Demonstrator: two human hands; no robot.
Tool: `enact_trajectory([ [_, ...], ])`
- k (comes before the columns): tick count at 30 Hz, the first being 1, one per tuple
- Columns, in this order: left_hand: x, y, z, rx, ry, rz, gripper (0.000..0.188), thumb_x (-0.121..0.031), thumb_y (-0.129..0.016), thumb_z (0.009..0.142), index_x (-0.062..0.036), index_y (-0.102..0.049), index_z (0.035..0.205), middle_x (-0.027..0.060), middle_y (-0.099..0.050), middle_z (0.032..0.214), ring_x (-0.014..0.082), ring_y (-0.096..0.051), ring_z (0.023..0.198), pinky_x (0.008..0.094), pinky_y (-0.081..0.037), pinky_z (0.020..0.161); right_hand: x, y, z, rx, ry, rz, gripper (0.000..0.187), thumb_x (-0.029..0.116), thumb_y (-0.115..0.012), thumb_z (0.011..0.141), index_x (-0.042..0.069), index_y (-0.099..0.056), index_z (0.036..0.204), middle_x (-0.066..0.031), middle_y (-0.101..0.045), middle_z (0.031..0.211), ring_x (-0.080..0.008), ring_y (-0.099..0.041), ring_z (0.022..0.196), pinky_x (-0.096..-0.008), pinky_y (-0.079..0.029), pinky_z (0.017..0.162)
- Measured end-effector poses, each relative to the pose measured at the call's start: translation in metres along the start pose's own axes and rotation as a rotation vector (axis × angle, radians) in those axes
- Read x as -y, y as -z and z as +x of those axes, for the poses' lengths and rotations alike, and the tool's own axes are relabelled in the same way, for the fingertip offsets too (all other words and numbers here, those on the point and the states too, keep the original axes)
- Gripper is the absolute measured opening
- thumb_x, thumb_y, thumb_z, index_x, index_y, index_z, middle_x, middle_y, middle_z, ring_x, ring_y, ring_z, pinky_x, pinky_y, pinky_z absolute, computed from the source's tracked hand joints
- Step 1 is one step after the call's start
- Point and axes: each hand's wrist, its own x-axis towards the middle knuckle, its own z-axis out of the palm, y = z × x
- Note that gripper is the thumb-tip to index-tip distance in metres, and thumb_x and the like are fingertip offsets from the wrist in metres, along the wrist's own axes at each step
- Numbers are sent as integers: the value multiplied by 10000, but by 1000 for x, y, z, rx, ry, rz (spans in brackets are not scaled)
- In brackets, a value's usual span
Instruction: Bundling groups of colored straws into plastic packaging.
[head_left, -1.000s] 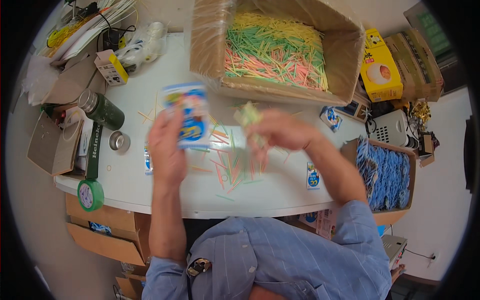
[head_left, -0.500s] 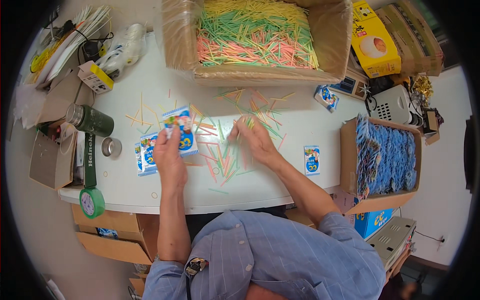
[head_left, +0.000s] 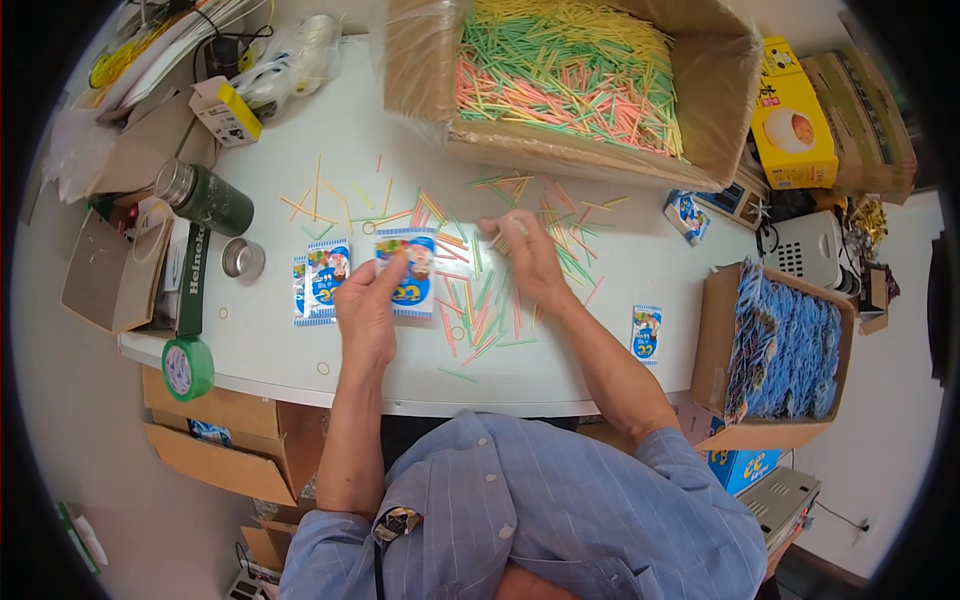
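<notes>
My left hand point(head_left: 368, 312) pinches a small blue-and-white printed packet point(head_left: 412, 290) between thumb and fingers, held upright above the table. Two or more similar packets point(head_left: 328, 275) lie overlapping just left of that hand. To the right, my right hand point(head_left: 532, 262) is curled, its fingertips pressed together over the scattered sticks. What it grips, if anything, is blurred and partly hidden. Thin pink, green and yellow sticks point(head_left: 482, 312) lie loosely between and around both hands.
A large cardboard box point(head_left: 590, 155) full of coloured sticks stands at the back. On the right, a smaller carton point(head_left: 712, 335) holds many blue packets; a single packet point(head_left: 646, 335) lies beside it. A green flask point(head_left: 212, 200), metal cup point(head_left: 242, 258) and green tape roll point(head_left: 188, 370) are left.
The whole view has shifted, with the table's contents now further right. My left hand has brought its packet closer to my right hand and turned it straighter. My right hand stays curled over the sticks.
</notes>
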Motion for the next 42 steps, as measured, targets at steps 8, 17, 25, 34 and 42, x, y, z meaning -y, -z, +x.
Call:
enact_trajectory([
  [8,7,0,-13,187,-91,311,190,-141,-677,965,34,-745,991,4,-701,793,15,-546,681,188,-432,596,46,-10,-3,2,-11,1019,172,199,-491,1054,49,-554,1106,-154,-690,1121,-426,-557,1259,-501,-387,1139],
  [17,9,-2,-24,379,-29,312,196,-120,-686,949,44,-748,1037,41,-733,844,46,-615,735,212,-503,648,93,-38,-14,116,180,968,195,245,-421,1083,64,-490,1111,-167,-678,1087,-394,-570,1258,-507,-401,1120],
  [25,9,-5,-23,408,-11,284,203,-128,-680,955,36,-745,1055,38,-736,866,49,-618,732,219,-509,645,83,-44,-26,136,86,890,202,252,-430,1080,62,-495,1094,-189,-678,1082,-370,-595,1233,-506,-453,1068],
  [34,17,-20,-25,301,-33,180,219,-74,-703,931,53,-711,1109,73,-743,906,76,-665,791,212,-539,699,69,-45,-33,161,-59,784,312,195,-450,1049,-6,-530,1274,-206,-632,1272,-286,-560,1261,-422,-435,1078],
  [42,34,-10,-27,221,-89,95,187,-19,-697,921,65,-688,1087,95,-737,986,90,-671,834,220,-544,735,65,-33,-38,297,184,168,442,263,-508,1015,-32,-543,1342,-171,-569,1379,-259,-494,1331,-384,-372,1123],
])
